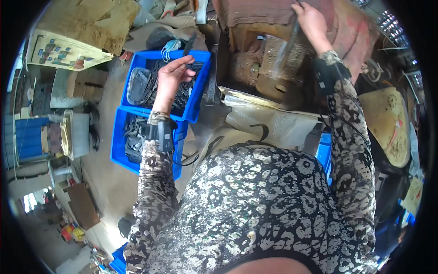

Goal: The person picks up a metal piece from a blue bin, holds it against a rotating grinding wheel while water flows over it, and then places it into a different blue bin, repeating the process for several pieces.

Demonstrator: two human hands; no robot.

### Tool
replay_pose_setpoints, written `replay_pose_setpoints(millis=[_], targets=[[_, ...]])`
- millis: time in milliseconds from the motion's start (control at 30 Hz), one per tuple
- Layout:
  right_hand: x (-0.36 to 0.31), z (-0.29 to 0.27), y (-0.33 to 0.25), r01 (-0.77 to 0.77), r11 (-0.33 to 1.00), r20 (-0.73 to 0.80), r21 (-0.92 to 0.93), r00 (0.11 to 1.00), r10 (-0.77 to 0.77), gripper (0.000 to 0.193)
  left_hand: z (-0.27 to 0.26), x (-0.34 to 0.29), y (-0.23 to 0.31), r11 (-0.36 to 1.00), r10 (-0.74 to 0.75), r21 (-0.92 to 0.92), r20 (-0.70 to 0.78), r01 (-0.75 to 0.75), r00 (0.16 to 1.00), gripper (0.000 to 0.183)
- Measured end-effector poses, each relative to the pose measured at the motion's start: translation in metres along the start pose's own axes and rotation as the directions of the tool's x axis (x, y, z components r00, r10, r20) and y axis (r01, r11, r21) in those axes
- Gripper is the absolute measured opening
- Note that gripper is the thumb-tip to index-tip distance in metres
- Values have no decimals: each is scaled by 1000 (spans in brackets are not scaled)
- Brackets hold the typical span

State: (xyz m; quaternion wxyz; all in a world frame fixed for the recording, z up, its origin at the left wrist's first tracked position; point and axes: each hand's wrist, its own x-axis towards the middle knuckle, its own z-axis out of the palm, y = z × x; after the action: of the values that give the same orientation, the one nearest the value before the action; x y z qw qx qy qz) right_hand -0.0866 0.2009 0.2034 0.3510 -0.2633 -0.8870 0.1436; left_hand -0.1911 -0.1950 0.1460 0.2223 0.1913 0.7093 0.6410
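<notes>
My left hand (169, 81) is raised over the far blue bin (196, 114), its fingers pinched on a dark flat strip (190, 44) that points away from me. Dark flat pieces (185, 93) and a clear plastic tub (138, 86) lie in that bin. Stretched far forward, my right hand (313, 23) closes on a dark thin piece (298, 6) at the top of the machine; its exact kind is unclear. Below that hand, a grey bar (292, 40) slants down toward a wet brown round plate (277, 87) with a hole, inside the machine housing.
A nearer blue bin (119, 142) holds more dark pieces. Reddish-brown cloth (264, 11) drapes over the machine's top. Plastic sheeting (273, 122) covers the edge before me. A control box (68, 54) stands at left, a stained cream seat (387, 125) at right.
</notes>
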Motion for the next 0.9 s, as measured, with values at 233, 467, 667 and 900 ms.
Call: replay_pose_setpoints(millis=[233,467,667,900], targets=[[-21,-3,29,-104,987,192,121,978,80,47,82,51,-3,972,119,183,148,-145,982,34],[-155,-58,10,-103,832,323,545,941,-95,23,133,98,-49,600,445,472,474,-646,760,44],[-252,-66,-7,4,916,342,401,927,-153,21,168,102,-92,269,297,672,624,-690,723,33],[-302,-59,-14,-43,949,454,313,884,-110,24,165,119,-147,117,350,607,716,-786,604,16]])
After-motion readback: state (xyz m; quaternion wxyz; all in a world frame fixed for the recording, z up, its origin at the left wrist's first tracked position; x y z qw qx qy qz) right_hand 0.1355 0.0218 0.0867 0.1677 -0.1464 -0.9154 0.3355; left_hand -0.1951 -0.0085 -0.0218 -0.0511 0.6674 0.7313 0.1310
